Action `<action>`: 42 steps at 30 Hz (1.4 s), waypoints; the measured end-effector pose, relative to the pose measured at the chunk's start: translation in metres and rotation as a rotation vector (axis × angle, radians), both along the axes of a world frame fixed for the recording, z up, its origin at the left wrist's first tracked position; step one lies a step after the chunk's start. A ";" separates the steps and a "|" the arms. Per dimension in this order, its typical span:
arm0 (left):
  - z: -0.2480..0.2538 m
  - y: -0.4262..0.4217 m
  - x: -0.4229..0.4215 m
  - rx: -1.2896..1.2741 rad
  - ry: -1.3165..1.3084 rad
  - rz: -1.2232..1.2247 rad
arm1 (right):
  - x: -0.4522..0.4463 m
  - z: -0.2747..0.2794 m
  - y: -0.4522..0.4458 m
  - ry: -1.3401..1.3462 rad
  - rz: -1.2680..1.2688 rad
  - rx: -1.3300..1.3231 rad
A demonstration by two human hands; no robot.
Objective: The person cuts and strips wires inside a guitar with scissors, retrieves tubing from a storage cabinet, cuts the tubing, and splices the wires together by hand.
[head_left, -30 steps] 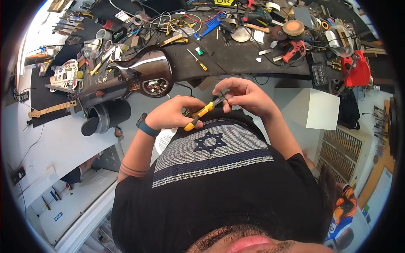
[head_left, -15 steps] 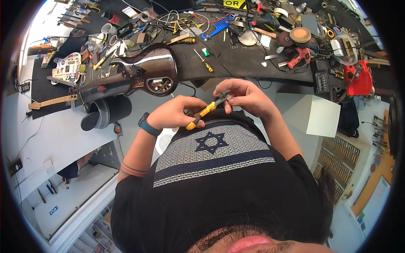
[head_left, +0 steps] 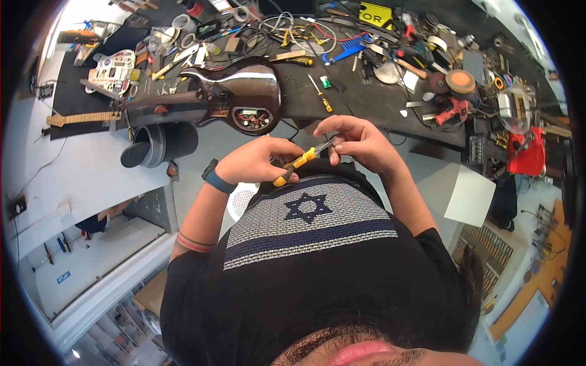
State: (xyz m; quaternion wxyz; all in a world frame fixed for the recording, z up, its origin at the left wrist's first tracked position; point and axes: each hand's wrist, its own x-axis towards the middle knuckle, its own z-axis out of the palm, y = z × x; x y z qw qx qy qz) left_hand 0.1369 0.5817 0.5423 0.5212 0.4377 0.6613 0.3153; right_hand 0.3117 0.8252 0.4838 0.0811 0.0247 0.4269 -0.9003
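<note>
Head view: you are holding the yellow-handled pliers (head_left: 301, 161) at the middle of the frame, just above your shirt print. Your left hand (head_left: 256, 161) is curling closed around their handles, while your right hand (head_left: 368, 146) is partly curled, its thumb and fingers pinching a thin dark piece (head_left: 330, 141) at the tool's tip. That piece is showing too small to identify, and you cannot tell from here whether the tip is biting it or merely touching it.

As for progress, the handwork is looking mid-step, with nothing visibly finished between your fingers. At upper centre-left, the dark guitar body (head_left: 253, 82) is lying on the bench (head_left: 381, 104) with its cavity (head_left: 253, 118) standing uncovered and wiring showing, so closing it seems undone. To its right, a screwdriver (head_left: 323, 99) is lying free of your hands.
</note>
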 end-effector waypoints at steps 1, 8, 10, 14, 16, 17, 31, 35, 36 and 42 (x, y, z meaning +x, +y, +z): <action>0.000 -0.005 -0.004 0.025 0.014 0.011 | -0.008 0.001 -0.004 -0.001 0.012 0.003; -0.023 -0.052 -0.054 0.114 0.060 0.093 | -0.080 0.002 -0.034 -0.049 0.081 0.059; -0.033 -0.067 -0.077 0.091 0.028 0.101 | -0.105 0.002 -0.046 -0.080 0.079 0.078; -0.037 -0.101 -0.139 0.153 0.008 0.044 | -0.161 -0.001 -0.076 -0.134 0.031 0.087; -0.040 -0.128 -0.177 0.139 -0.061 0.032 | -0.193 -0.004 -0.093 -0.193 -0.051 0.083; -0.044 -0.142 -0.199 0.132 -0.093 0.028 | -0.211 -0.007 -0.099 -0.219 -0.090 0.082; -0.247 -0.307 -0.640 -0.463 0.920 0.888 | -0.379 -0.232 -0.016 -0.471 -0.592 1.661; -0.297 -0.315 -0.694 -0.582 0.967 0.770 | -0.384 -0.209 -0.022 -0.445 -0.743 1.680; -0.326 -0.323 -0.704 -0.470 1.074 0.863 | -0.381 -0.198 -0.029 -0.485 -0.777 1.579; -0.355 -0.335 -0.736 -0.483 0.510 0.882 | -0.343 -0.165 -0.095 -0.503 -0.978 0.869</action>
